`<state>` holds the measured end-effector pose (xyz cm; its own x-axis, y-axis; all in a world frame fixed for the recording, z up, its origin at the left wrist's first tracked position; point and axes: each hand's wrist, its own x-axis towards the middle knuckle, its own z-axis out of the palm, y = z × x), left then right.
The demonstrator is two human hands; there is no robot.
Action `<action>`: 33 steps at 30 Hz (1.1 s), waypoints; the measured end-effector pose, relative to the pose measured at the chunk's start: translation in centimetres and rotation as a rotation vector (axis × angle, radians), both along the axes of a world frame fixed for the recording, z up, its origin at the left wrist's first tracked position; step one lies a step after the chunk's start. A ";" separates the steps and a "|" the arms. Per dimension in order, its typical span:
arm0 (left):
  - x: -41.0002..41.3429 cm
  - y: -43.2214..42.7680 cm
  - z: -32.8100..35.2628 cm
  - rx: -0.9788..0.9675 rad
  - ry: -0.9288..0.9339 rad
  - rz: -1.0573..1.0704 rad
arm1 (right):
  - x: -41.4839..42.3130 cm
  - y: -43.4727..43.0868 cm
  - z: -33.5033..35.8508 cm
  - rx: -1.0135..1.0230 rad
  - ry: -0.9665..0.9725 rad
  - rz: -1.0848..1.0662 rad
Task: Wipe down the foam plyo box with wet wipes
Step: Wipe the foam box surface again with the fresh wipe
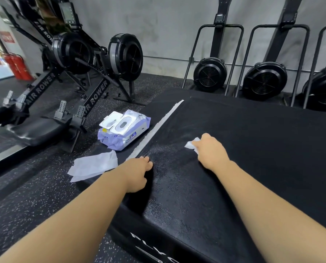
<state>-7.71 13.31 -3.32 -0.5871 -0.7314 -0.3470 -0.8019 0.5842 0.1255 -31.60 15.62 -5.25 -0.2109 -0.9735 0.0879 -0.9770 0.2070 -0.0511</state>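
Right grip (209, 150) closed on a crumpled white wet wipe (191, 145), pinched between fingers and thumb and pressed onto the top of the black foam box (243, 158). Back of the hand up, bare forearm stretched forward from the lower right. Left grip (137, 174) holding nothing: palm laid over the left edge of the box, fingers loosely bent, fingertips on the top face, forearm reaching in from the lower left. Both on the near half of the top, well apart, the left one nearer the camera.

Box low and wide on the speckled black rubber floor (35, 202), filling the middle and right of the view. Damp sheen on the top between the two hands. White lettering on the near side face, only partly readable. Pale strip (158, 128) running along the left top edge.

On the floor just beside the box's left side, a loose flat wipe (94, 166). Beyond it, a purple pack of wipes (123, 130) with its white lid flipped open. Farther left, two black rowers (86, 59) marked AIR ROWER. Behind the box, along the grey wall (168, 25), three black fan machines (209, 74) with upright posts. Red fire extinguishers (18, 67) at the far left.
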 end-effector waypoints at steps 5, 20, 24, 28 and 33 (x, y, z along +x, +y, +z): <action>0.2 -0.1 0.0 0.014 0.026 0.004 | 1.4 -0.1 0.0 -0.018 -0.106 -0.146; 3.1 1.8 1.7 -0.103 0.005 0.027 | 13.2 4.0 -0.9 -0.064 -0.233 0.160; 4.1 2.8 1.6 -0.062 -0.051 0.020 | 10.4 3.8 -0.7 -0.028 -0.148 0.258; 4.3 3.4 0.7 -0.047 -0.028 -0.020 | 5.2 3.9 -0.4 -0.036 -0.091 0.151; 4.2 3.8 -0.2 -0.050 0.003 -0.002 | 0.0 4.5 -0.1 -0.029 -0.073 -0.081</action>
<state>-3.47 17.14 -3.52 -0.5894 -0.7466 -0.3084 -0.8004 0.5913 0.0983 -31.65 20.14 -5.36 -0.2956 -0.9503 0.0976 -0.9506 0.2825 -0.1286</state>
